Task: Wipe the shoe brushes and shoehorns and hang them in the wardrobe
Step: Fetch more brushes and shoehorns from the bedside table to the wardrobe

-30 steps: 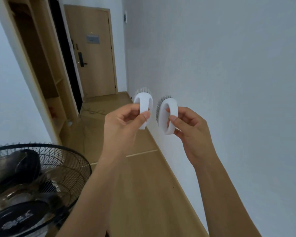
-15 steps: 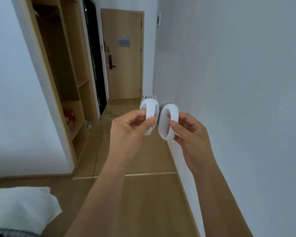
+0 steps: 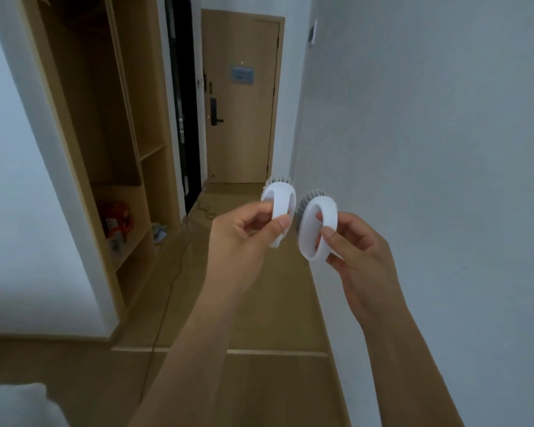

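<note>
Both arms are stretched out in front of the person, each hand carrying one of the white shoe brushes. The left hand (image 3: pixel 244 238) pinches the left brush (image 3: pixel 279 211) by its loop handle, thumb on the near face of the band and curled fingers behind it. The right hand (image 3: pixel 356 251) pinches the right brush (image 3: pixel 319 229) the same way, thumb pressed on the band and fingertips tucked behind. Each brush is a white oval ring with a row of grey bristles showing along its far edge, and both are held upright on edge. The two brushes are just beside each other in the air, with a narrow gap between them; whether the bristles of the right one graze the left one I cannot tell.

They hang above the wooden floor (image 3: pixel 269 303) of a narrow passage, close to the pale wall (image 3: pixel 429 149) on the right. On the left stands the open wooden wardrobe (image 3: pixel 105 124), well apart from the brushes; a red package (image 3: pixel 116 218) sits on one of its lower shelves. A thin cable (image 3: pixel 167 291) trails along the floor past it. At the far end is a closed wooden door (image 3: pixel 241 118) with a dark handle
</note>
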`<state>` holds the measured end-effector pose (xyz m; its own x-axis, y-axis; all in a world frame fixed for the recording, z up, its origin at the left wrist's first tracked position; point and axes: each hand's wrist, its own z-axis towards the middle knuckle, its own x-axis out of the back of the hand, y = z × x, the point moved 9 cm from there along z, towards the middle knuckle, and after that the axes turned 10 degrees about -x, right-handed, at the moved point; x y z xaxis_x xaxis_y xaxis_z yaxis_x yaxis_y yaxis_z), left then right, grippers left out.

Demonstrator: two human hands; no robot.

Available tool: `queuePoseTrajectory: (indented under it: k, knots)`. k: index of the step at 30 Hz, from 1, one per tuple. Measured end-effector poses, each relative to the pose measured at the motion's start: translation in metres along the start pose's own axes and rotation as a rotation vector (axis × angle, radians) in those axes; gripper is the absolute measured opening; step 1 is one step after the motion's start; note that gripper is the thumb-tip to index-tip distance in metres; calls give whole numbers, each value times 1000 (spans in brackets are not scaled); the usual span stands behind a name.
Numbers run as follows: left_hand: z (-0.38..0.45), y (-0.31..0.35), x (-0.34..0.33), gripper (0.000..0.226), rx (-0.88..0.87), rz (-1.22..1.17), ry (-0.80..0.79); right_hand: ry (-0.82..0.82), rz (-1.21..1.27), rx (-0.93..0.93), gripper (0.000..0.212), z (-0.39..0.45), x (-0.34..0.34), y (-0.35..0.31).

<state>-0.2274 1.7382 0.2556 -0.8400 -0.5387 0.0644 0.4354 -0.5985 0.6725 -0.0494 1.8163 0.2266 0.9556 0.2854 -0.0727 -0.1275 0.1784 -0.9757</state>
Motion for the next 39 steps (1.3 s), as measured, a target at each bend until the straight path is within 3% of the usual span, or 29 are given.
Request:
queuePoseTrajectory:
  k: [5, 17, 33, 39]
  knots:
    - [72, -90, 0, 29, 1, -21, 43, 10, -22, -17, 23, 108, -22, 28]
    - [249, -256, -25, 28, -25, -7, -35, -32, 27, -1, 31, 345, -78, 77]
    - [473, -512, -55, 13, 90, 123, 98, -325, 121, -22, 46, 704, -153, 162]
    - [548, -591, -35, 9, 82, 175, 217, -403, 103, -62, 47, 834, -202, 191]
